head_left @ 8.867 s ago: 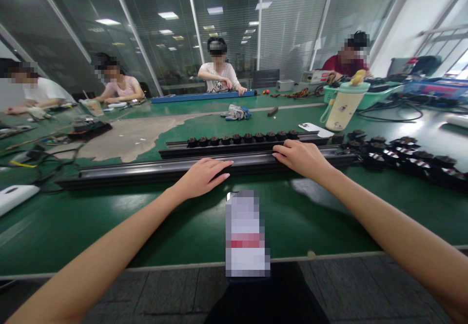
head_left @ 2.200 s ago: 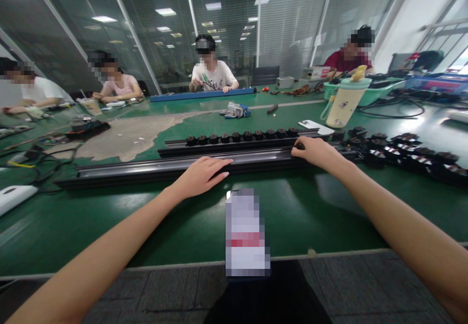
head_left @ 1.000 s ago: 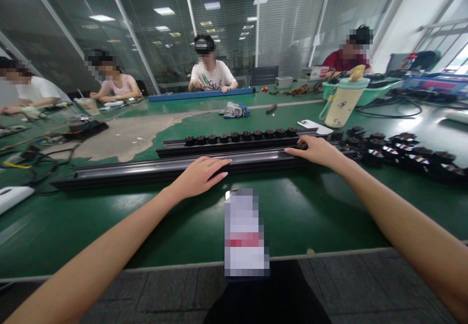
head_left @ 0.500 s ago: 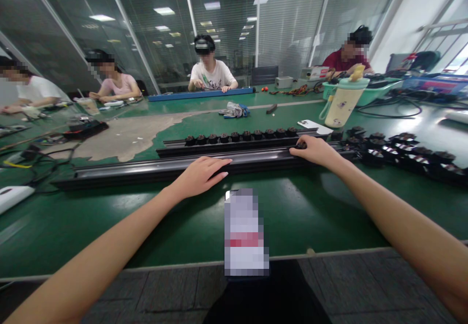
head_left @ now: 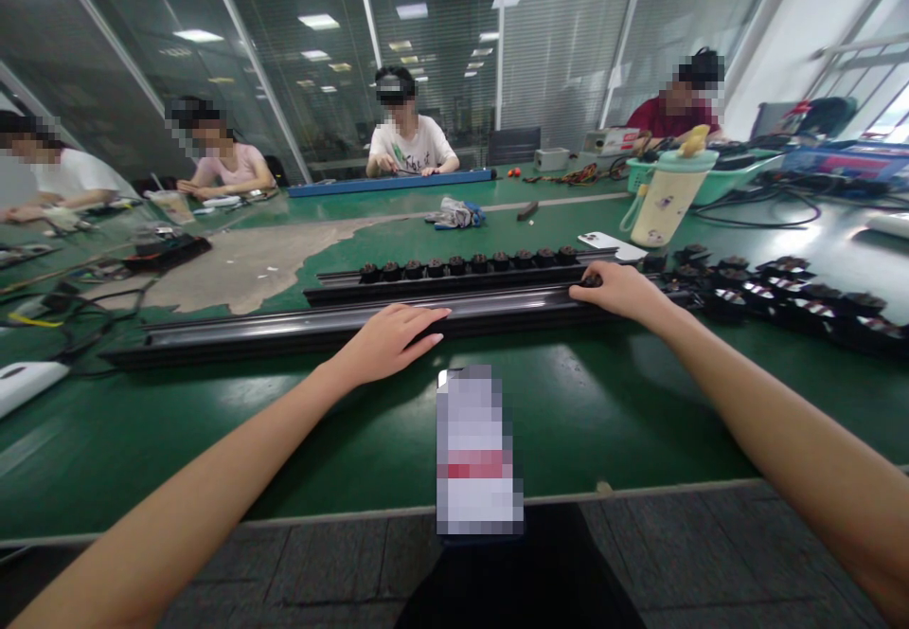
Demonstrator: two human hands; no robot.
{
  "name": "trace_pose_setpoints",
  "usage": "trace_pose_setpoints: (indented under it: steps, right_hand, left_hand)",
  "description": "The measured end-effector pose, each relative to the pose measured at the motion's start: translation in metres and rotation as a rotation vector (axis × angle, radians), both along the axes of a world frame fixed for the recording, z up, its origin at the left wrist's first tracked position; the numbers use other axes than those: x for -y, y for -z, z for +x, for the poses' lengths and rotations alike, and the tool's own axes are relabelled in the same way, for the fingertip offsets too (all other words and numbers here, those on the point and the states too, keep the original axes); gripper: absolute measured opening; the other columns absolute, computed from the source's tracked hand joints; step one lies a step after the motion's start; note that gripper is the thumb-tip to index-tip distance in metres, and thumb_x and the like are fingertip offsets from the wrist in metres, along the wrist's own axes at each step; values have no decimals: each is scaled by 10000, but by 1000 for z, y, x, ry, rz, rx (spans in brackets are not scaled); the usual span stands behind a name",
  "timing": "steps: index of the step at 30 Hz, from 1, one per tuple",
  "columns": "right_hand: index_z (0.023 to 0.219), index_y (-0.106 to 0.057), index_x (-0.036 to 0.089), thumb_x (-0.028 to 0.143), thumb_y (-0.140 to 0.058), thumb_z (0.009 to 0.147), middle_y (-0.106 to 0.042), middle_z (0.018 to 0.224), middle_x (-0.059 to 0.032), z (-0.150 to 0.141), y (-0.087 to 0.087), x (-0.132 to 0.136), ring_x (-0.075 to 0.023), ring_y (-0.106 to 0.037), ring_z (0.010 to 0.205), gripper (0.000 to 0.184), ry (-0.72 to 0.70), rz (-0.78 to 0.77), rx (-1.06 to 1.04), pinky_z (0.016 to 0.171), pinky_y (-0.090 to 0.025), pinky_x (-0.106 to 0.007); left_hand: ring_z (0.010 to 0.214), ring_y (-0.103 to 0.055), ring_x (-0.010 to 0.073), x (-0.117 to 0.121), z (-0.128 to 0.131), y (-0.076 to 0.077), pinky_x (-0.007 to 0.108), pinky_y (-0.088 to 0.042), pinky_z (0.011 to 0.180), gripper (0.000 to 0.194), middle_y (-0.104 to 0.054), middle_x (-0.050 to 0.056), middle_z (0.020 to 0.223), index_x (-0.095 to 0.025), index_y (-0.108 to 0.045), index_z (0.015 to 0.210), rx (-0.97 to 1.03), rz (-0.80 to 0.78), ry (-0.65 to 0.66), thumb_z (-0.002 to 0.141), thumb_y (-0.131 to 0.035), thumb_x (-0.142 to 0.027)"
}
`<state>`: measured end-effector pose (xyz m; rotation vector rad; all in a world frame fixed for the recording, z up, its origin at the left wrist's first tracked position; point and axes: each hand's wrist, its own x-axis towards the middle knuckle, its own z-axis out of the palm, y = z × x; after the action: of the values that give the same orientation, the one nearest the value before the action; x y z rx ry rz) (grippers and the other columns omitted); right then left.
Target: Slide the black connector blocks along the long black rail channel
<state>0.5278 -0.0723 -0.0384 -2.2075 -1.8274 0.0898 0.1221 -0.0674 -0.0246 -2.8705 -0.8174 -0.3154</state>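
Note:
A long black metal rail (head_left: pixel 284 328) with a shiny channel lies across the green table. My left hand (head_left: pixel 387 343) rests on its near side, fingers stretched out and holding nothing. Toward the rail's right end, my right hand (head_left: pixel 616 290) is closed around a small round black part (head_left: pixel 591 280), mostly hidden by the fingers. Behind it, a second black rail (head_left: pixel 333 295) carries a row of several round black parts (head_left: pixel 455 266). More black parts (head_left: pixel 788 293) with shiny metal faces are grouped to the right of my right hand.
A phone (head_left: pixel 477 458) lies at the table's near edge. Beyond the rails are a white phone (head_left: pixel 612 247), a cream tumbler (head_left: pixel 669 201), a teal basket (head_left: pixel 739 184) and a pair of gloves (head_left: pixel 455 213). Cables (head_left: pixel 92 312) spread at left. Several people sit around the table.
My right hand has shifted slightly to the right along the rail, with the small black part still in its fingers. My left hand has stayed in place.

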Motion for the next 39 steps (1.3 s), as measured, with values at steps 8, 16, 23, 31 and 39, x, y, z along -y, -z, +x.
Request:
trace_pose_setpoints:
  steps: [8,16,23,31,39]
  right_hand:
    - [1104,-707,212,606,-578,801,-713,1051,-118,2,-3,3,-300,-660,959,513,21,7,35,815,-489,-374]
    - [1145,-721,237,598,-568,809,-715,1039,-110,0,-6,5,-302,-659,942,517,29,2,61,803,-489,-384]
    - [1185,-722,257,608,-558,823,-713,1074,-104,0,-7,7,-304,-659,967,530,40,3,82,809,-496,-387]
    - [1186,-725,266,612,-571,827,-708,1079,-116,0,-9,7,-316,-663,965,522,64,-15,70,810,-506,-406]
    - [1203,-718,269,605,-586,818,-702,1087,-121,1,-8,6,-316,-657,982,528,69,-27,53,811,-497,-398]
  left_hand:
    - [1284,-606,254,0,0,0,434,-441,1082,533,-646,125,1403,-156,-485,1489,-6,2,0,1092,-310,-465]
    - [1299,-597,245,-1,-1,0,422,-431,1093,518,-644,118,1409,-171,-484,1489,-6,-1,-5,1091,-318,-458]
    - [1290,-603,251,0,0,0,433,-442,1087,526,-653,127,1391,-159,-492,1484,5,-5,-3,1090,-317,-460]
    - [1286,-606,251,1,0,-1,438,-446,1086,518,-657,124,1387,-173,-495,1479,13,-6,1,1088,-314,-462]
    - [1286,-605,249,0,0,-1,430,-443,1084,527,-655,131,1386,-155,-488,1480,1,-5,2,1091,-311,-464]
